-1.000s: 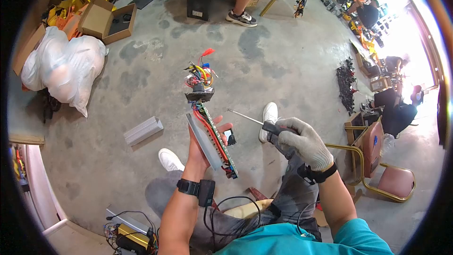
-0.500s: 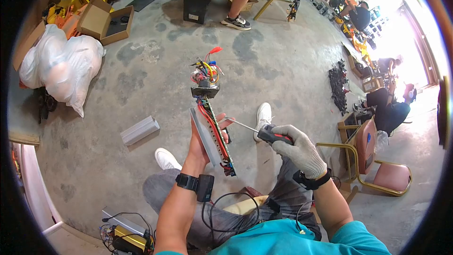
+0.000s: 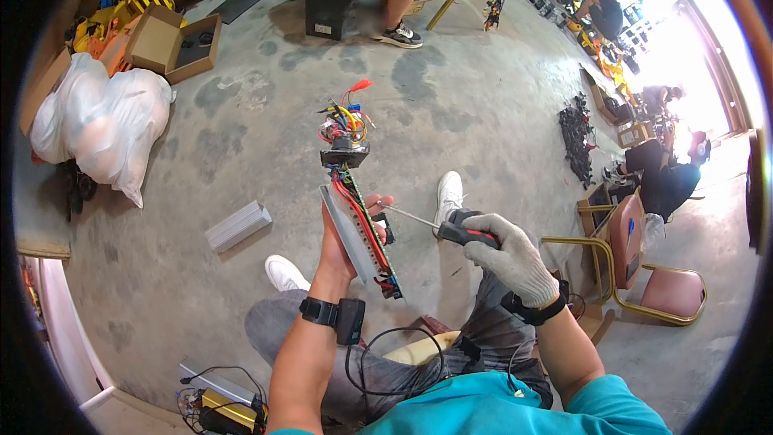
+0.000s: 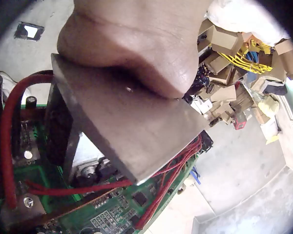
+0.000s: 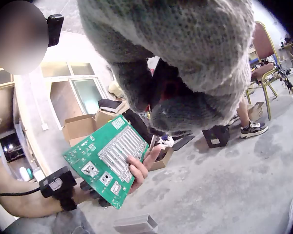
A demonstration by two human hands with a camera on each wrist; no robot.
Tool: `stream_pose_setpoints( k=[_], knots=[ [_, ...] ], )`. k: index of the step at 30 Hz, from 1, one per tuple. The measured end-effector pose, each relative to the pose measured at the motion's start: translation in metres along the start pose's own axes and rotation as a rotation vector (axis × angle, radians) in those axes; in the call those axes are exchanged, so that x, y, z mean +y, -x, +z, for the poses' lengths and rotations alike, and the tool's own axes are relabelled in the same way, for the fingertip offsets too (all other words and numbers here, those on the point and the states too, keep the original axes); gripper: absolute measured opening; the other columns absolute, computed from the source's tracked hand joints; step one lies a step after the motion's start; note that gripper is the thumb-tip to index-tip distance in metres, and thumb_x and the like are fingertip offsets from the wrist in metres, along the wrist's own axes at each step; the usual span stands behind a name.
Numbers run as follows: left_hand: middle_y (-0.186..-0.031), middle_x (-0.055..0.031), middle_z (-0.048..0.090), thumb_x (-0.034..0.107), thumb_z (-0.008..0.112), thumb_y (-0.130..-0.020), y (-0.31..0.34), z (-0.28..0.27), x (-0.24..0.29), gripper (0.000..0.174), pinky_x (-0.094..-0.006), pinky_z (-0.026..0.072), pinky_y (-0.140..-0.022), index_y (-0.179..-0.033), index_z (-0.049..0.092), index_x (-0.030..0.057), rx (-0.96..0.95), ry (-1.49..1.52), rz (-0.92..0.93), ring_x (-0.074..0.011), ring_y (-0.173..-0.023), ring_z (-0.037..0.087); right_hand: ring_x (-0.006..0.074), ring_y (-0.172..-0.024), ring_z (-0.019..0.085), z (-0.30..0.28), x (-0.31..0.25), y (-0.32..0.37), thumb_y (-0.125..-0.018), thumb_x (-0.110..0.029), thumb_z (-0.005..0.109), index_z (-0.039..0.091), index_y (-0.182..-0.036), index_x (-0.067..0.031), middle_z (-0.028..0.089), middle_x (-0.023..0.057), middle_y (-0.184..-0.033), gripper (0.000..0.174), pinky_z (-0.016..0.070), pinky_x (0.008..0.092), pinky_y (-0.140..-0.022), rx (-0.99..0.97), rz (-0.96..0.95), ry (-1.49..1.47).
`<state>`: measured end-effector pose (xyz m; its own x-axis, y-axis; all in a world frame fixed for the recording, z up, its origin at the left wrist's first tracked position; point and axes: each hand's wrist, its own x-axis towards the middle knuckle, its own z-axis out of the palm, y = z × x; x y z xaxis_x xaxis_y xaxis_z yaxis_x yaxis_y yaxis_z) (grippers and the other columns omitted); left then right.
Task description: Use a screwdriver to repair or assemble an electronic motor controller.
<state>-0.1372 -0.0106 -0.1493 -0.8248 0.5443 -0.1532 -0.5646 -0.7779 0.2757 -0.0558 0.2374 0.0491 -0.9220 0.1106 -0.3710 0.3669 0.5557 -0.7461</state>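
The bare left hand (image 3: 336, 250) holds a green circuit board (image 5: 107, 158) fitted with a grey metal plate (image 4: 132, 122); its fingertips show at the board's far side. Red wires (image 3: 352, 209) run along the board, and a black end piece (image 3: 345, 155) with a bundle of coloured wires sits at its top. The gloved right hand (image 3: 515, 258) grips a black and red screwdriver (image 3: 463, 234). The screwdriver's shaft points left, its tip near the left fingertips beside the board; whether it touches is unclear. Gloved fingers (image 5: 185, 114) curl round the handle in the right wrist view.
A silver metal housing (image 3: 238, 227) lies on the floor left of the hands. White bags (image 3: 109, 125) and an opened carton (image 3: 173, 47) stand at upper left, a chair (image 3: 668, 290) at right. A gold device (image 3: 225, 409) lies at lower left. Other people sit farther off.
Over the last second the right hand with the screwdriver has moved left and a little down, bringing the tip beside the left fingertips. The board stands slightly more upright.
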Motion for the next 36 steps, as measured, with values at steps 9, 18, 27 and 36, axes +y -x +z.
stream_pose_setpoints(
  k=[9, 18, 27, 36],
  knots=[
    [-0.151, -0.0226, 0.055, 0.083, 0.034, -0.098, -0.001, -0.003, 0.003, 0.098, -0.0357, 0.0638, -0.066, -0.146, 0.057, 0.0004, -0.012, -0.053, 0.007, -0.0258, -0.081, 0.075, 0.0114, -0.081, 0.066, 0.004, -0.011, 0.0, -0.089, -0.01, 0.074, 0.068, -0.125, 0.0, 0.071, 0.0061, -0.096, 0.038, 0.0543, 0.0289, -0.075, 0.031, -0.059, 0.013],
    [-0.153, -0.0229, 0.054, 0.083, 0.033, -0.098, -0.002, -0.003, 0.002, 0.098, -0.0359, 0.0636, -0.065, -0.146, 0.057, 0.0009, 0.015, -0.05, 0.001, -0.0263, -0.081, 0.075, 0.0151, -0.086, 0.068, 0.004, -0.015, -0.001, -0.09, -0.018, 0.077, 0.067, -0.125, -0.0016, 0.069, 0.0097, -0.098, 0.04, 0.0544, 0.0307, -0.078, 0.022, -0.052, 0.076],
    [-0.152, -0.0239, 0.054, 0.083, 0.033, -0.098, -0.001, 0.0, 0.002, 0.098, -0.0365, 0.065, -0.064, -0.145, 0.057, 0.0006, 0.035, -0.019, 0.009, -0.0264, -0.08, 0.075, 0.0149, -0.084, 0.069, 0.004, -0.014, -0.002, -0.091, -0.019, 0.077, 0.068, -0.125, -0.0029, 0.071, 0.01, -0.099, 0.039, 0.0547, 0.0308, -0.077, 0.024, -0.043, 0.104],
    [-0.15, -0.0246, 0.055, 0.082, 0.034, -0.099, -0.001, 0.003, 0.003, 0.095, -0.0357, 0.0648, -0.063, -0.141, 0.06, 0.001, 0.051, -0.025, 0.01, -0.0269, -0.079, 0.075, 0.0181, -0.092, 0.069, 0.008, -0.016, 0.0, -0.09, -0.019, 0.078, 0.068, -0.123, -0.0043, 0.071, 0.0105, -0.099, 0.037, 0.0541, 0.0322, -0.083, 0.048, -0.038, 0.135]
  ],
)
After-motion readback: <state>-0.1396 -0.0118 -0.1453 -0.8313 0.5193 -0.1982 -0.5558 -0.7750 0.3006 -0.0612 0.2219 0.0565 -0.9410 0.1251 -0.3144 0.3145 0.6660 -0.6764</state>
